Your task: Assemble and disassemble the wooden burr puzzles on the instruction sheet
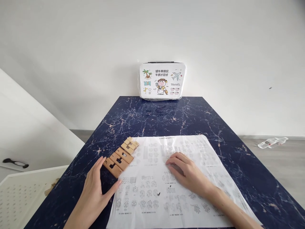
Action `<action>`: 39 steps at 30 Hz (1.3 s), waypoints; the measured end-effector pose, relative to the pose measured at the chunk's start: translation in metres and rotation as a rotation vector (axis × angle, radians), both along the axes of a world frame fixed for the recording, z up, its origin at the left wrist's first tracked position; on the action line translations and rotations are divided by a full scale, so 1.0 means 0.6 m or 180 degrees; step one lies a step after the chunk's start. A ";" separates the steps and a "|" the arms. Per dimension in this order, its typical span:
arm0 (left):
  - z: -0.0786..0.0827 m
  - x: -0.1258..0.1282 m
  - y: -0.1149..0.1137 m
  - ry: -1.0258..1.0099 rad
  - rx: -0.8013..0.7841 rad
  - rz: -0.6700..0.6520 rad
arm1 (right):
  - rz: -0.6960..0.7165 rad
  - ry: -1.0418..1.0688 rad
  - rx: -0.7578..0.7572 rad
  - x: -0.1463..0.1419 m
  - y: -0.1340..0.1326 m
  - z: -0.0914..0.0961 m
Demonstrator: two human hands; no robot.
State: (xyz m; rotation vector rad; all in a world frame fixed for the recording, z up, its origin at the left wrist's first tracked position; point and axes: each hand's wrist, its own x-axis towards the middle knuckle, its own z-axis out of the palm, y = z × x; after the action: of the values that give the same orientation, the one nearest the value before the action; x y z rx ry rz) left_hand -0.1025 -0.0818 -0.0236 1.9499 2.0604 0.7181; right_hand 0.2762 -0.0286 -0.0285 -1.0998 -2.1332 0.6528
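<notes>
The left hand point(94, 186), grip spread, brackets wooden blocks point(124, 164) at the left edge of the paper point(152, 173) on the bench point(133, 117), seemingly to align them; the right hand point(183, 170) rests on the sheet, perhaps steadying it. Whether its curled grip pinches anything, I cannot tell.

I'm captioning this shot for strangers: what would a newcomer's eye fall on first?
Probably the white case printed with cartoons and the word TRAVEL, upright at the far end of the dark blue, veined table. Nearer, the large printed sheet stands out, with the right hand over it. By its left edge, wooden pieces with cut-outs lie beside the spread left hand.
</notes>
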 end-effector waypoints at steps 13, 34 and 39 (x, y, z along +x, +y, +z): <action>0.093 0.034 0.174 -0.0301 0.0183 -0.0684 | 0.0020 -0.0005 0.0016 0.002 0.000 -0.002; 0.064 -0.001 0.231 -0.1442 -0.0059 -0.0315 | 0.0004 -0.0044 0.0064 0.001 -0.001 0.001; 0.058 -0.003 0.235 -0.1335 -0.0049 -0.0321 | 0.0017 -0.0041 0.0017 0.002 0.000 0.002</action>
State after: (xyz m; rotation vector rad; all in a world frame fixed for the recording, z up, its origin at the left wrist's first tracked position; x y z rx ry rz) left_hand -0.1042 0.0594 0.0109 1.7011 1.7001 0.9859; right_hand 0.2776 -0.0286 -0.0275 -1.0986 -2.1482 0.6439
